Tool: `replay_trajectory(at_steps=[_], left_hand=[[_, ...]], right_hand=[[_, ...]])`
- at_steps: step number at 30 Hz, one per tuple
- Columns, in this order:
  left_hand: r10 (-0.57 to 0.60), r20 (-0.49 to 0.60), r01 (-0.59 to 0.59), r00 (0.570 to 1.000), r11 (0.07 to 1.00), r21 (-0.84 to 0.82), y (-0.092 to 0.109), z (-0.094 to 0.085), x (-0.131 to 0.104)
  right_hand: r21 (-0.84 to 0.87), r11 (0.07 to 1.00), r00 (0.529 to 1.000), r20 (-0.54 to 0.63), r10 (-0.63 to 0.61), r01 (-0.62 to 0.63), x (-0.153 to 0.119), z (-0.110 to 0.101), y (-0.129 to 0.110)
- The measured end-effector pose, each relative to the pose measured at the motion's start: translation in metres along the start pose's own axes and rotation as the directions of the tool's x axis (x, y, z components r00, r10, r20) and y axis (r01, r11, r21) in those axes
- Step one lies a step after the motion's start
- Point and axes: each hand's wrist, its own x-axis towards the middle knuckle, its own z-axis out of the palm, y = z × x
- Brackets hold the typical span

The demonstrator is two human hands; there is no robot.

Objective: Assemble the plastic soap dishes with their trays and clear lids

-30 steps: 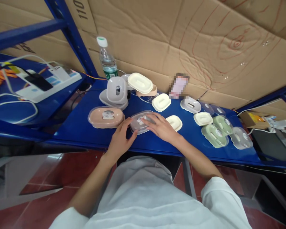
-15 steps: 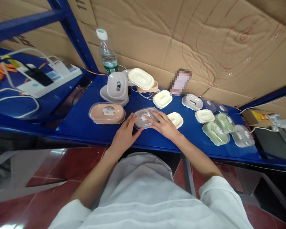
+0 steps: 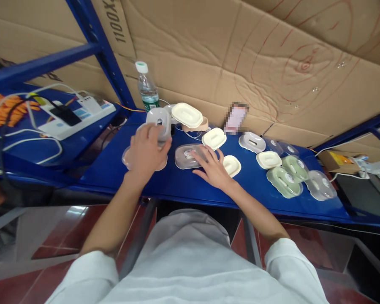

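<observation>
My left hand [image 3: 148,152] is over the left part of the blue table, its fingers curved at a grey dish [image 3: 159,119]; whether it grips the dish is unclear. Beneath that hand, a pink lidded dish [image 3: 161,164] is mostly hidden. My right hand [image 3: 213,168] has its fingers spread, with fingertips on the right end of a grey dish under a clear lid [image 3: 184,157]. A cream oval piece [image 3: 232,166] lies just right of it, and another cream piece [image 3: 214,138] sits behind.
A water bottle [image 3: 148,90] and a phone [image 3: 236,119] stand by the cardboard. Green lidded dishes [image 3: 283,181], a grey lidded dish [image 3: 321,185] and a cream piece [image 3: 268,160] lie on the right of the blue table [image 3: 190,185]. A power strip [image 3: 91,119] is at left.
My left hand has left the grey lidded dish and moved left, over the pink dish to the stacked grey dishes. My right hand stays at the lidded dish. The view has shifted slightly.
</observation>
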Motion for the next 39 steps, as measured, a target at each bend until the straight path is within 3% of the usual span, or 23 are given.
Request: replay_trajectory(at_steps=[3,6,11,15,18,20,22,24,27,28,30,35,39], left_hand=[[-0.127,0.096,0.112,0.987,0.983,0.149,-0.007,0.004,0.026],[-0.165,0.217,0.132,0.962,0.978,0.159,-0.012,0.011,0.028],[-0.095,0.139,0.08,0.986,0.991,0.107,-0.016,0.021,0.014],[-0.058,0.124,0.044,0.991,0.993,0.114,-0.022,0.027,0.022],[-0.05,0.12,0.042,0.992,0.996,0.075,-0.025,0.017,0.026],[0.006,0.073,-0.008,0.997,1.0,0.027,-0.017,0.005,0.019],[0.142,0.007,-0.141,0.99,0.986,-0.087,0.002,-0.005,0.002],[0.347,0.012,-0.336,0.938,0.915,-0.222,0.03,-0.008,-0.02],[0.637,0.144,-0.561,0.757,0.747,-0.357,0.072,0.005,-0.051],[0.691,0.179,-0.602,0.7,0.707,-0.371,0.084,0.012,-0.059],[0.741,0.22,-0.649,0.634,0.665,-0.369,0.1,0.026,-0.069],[0.756,0.251,-0.687,0.604,0.654,-0.316,0.113,0.043,-0.083],[0.747,0.208,-0.7,0.632,0.665,-0.26,0.113,0.047,-0.094]], right_hand=[[0.008,0.996,0.996,-0.01,0.086,-0.086,-0.028,-0.01,0.008],[0.039,0.975,0.975,0.008,0.22,-0.22,-0.078,-0.014,0.019],[0.064,0.918,0.92,0.026,0.392,-0.393,-0.15,-0.016,0.015],[0.13,0.913,0.921,0.007,0.389,-0.387,-0.159,-0.018,0.003],[0.142,0.907,0.914,-0.031,0.405,-0.397,-0.153,-0.015,0.001],[0.136,0.89,0.893,-0.059,0.447,-0.436,-0.151,-0.013,0.003],[0.172,0.873,0.879,-0.067,0.472,-0.456,-0.152,-0.011,0.005],[0.221,0.859,0.865,-0.104,0.491,-0.461,-0.156,-0.011,0.009],[0.234,0.864,0.834,-0.242,0.496,-0.445,-0.161,-0.017,0.02],[0.223,0.875,0.834,-0.273,0.479,-0.43,-0.163,-0.02,0.025],[0.192,0.897,0.862,-0.257,0.438,-0.399,-0.165,-0.026,0.036],[0.213,0.916,0.93,-0.074,0.361,-0.339,-0.165,-0.025,0.052],[0.174,0.924,0.925,-0.11,0.362,-0.341,-0.165,-0.016,0.05]])
